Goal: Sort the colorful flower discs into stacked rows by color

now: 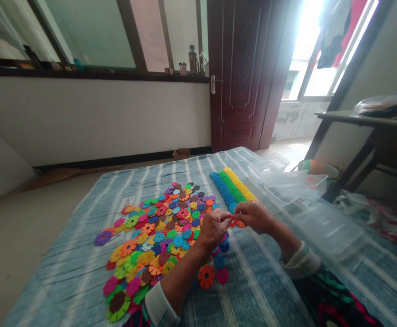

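My left hand and my right hand meet fingertip to fingertip, both closed in a pinch on a small red notched disc, mostly covered by the fingers. Just below it, a few orange-red discs show beneath my right hand. Beyond my hands lie three long strips side by side, made of joined discs: a blue strip, a green strip and a yellow strip. To the left spreads a big pile of mixed-colour flower-shaped discs, partly hidden by my left forearm.
Everything rests on a bed with a blue striped sheet. Clear plastic boxes and a clear lid lie at the right. A loose orange disc sits near my left forearm. A dark red door stands behind.
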Motion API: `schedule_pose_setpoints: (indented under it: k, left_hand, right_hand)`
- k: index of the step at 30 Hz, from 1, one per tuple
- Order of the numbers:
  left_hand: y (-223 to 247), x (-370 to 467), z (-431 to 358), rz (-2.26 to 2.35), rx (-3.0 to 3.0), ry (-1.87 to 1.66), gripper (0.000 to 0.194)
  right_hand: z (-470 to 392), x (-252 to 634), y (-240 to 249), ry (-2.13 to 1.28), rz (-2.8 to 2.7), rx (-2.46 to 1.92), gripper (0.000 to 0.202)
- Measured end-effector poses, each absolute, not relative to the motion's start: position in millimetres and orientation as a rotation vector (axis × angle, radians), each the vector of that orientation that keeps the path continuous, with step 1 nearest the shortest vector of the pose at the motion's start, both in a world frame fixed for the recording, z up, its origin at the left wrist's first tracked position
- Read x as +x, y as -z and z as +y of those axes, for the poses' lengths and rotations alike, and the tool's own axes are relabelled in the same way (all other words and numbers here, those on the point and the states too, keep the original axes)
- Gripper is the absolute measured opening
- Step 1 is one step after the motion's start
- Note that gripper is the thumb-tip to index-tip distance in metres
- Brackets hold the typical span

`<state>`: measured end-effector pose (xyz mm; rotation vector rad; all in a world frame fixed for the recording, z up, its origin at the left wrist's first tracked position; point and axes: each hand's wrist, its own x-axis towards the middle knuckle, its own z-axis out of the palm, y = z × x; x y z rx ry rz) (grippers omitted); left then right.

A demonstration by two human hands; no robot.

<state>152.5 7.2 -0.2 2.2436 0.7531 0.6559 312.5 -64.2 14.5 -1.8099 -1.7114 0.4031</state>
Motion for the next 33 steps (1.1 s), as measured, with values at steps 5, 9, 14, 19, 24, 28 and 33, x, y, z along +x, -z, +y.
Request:
schedule_pose_setpoints:
  k: [5, 9, 14, 19, 24, 28, 33]
  left_hand:
    - [3, 156, 3, 0.761, 2.337, -0.645, 0.024]
    - [3, 149, 5, 0.845, 2.415, -0.663, 0.021]
    - [-3, 132, 11, 0.891, 2.408, -0.698, 0.021]
    - [-8, 117, 17, 0.989, 2.379, -0.701, 0.024]
    - [-8, 107, 23, 1.023, 2.392, -0.685, 0.023]
    - [-10, 97, 32, 1.075, 2.402, -0.711, 0.021]
    - [-15, 79, 56, 1.235, 2.434, -0.704, 0.02]
  right_hand:
    - [-66, 322, -17, -0.451, -1.793, -1.925, 0.014]
    - [-66, 332, -16, -0.371, -1.804, -2.045, 0.012]
    - [-63, 336, -9, -0.371, -1.8, -2.13, 0.012]
    - [-63, 335, -8, -0.328, -1.79, -2.212, 0.016]
    - [-64, 336, -9, -0.312, -1.839, -2.279, 0.012]
    - [-64, 331, -7, -0.316, -1.898, -2.333, 0.007]
    - [-63, 319, -3, -0.289, -1.945, -2.371, 0.01]
